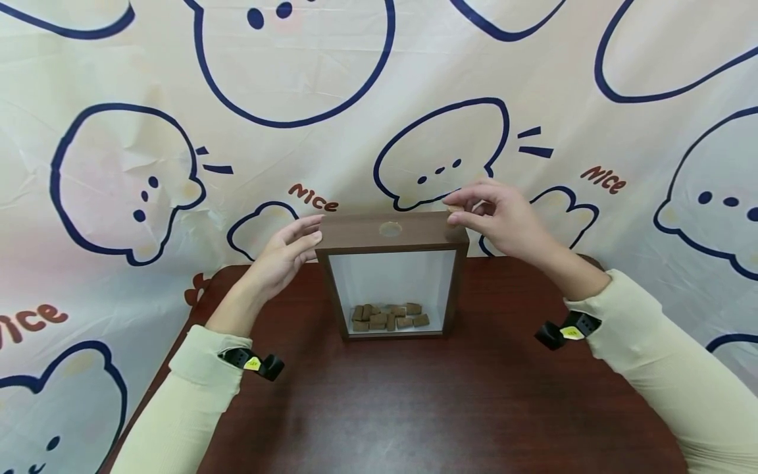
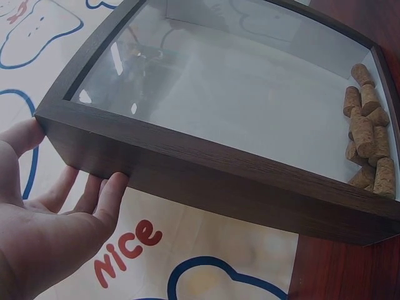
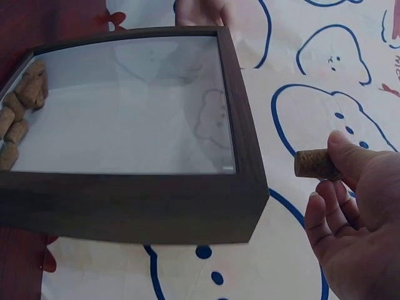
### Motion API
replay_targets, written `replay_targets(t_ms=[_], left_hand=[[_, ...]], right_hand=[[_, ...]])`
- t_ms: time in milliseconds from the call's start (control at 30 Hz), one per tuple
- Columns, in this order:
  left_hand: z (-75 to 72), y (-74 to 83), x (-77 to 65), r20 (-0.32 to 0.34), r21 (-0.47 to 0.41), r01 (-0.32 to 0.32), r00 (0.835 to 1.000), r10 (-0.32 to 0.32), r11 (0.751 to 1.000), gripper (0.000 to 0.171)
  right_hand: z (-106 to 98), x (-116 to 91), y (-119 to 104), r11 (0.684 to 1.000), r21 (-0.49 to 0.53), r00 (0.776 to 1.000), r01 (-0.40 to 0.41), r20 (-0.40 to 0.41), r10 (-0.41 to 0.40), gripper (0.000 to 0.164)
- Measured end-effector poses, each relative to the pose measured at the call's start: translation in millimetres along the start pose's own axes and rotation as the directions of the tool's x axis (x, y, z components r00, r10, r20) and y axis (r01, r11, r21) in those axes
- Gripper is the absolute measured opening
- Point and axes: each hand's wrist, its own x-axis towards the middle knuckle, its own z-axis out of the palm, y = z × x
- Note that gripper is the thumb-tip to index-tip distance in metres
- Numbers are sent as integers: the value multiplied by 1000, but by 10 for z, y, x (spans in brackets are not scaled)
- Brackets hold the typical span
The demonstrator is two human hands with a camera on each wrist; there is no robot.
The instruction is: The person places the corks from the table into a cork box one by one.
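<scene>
A dark brown wooden frame box (image 1: 391,230) with a clear front stands upright on the table. A round hole (image 1: 391,229) shows in its top face. Inside, several corks (image 1: 391,317) lie heaped along the bottom. My left hand (image 1: 283,255) touches the box's upper left corner with thumb and fingertips, fingers fairly straight and spread, as the left wrist view shows. Above the box's right top end, my right hand (image 1: 503,214) pinches a single cork (image 3: 312,164) between thumb and fingers. In the right wrist view this cork is apart from the box.
The reddish-brown table (image 1: 414,401) extends in front of the box. Behind it hangs a pale cloth (image 1: 331,158) with blue cartoon outlines and "Nice" lettering. Black wrist cameras (image 1: 269,367) are strapped over both cream sleeves.
</scene>
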Motion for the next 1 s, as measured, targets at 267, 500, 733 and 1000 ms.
replay_targets(t_ms=[267, 500, 733, 1000], left_hand=[[-7, -2, -5, 1, -3, -2, 1000, 2, 1000, 59], [-7, -7, 5, -1, -10, 1, 1000, -1, 1000, 58], [-5, -8, 11, -2, -8, 2, 1000, -2, 1000, 58], [-8, -8, 16, -3, -10, 3, 1000, -3, 1000, 58]], right_hand=[[232, 200, -63, 998, 60, 999, 4, 48, -7, 27], [413, 324, -95, 993, 110, 996, 42, 69, -50, 27], [559, 424, -118, 989, 136, 994, 61, 87, -73, 26], [651, 480, -104, 990, 132, 992, 53, 107, -68, 26]])
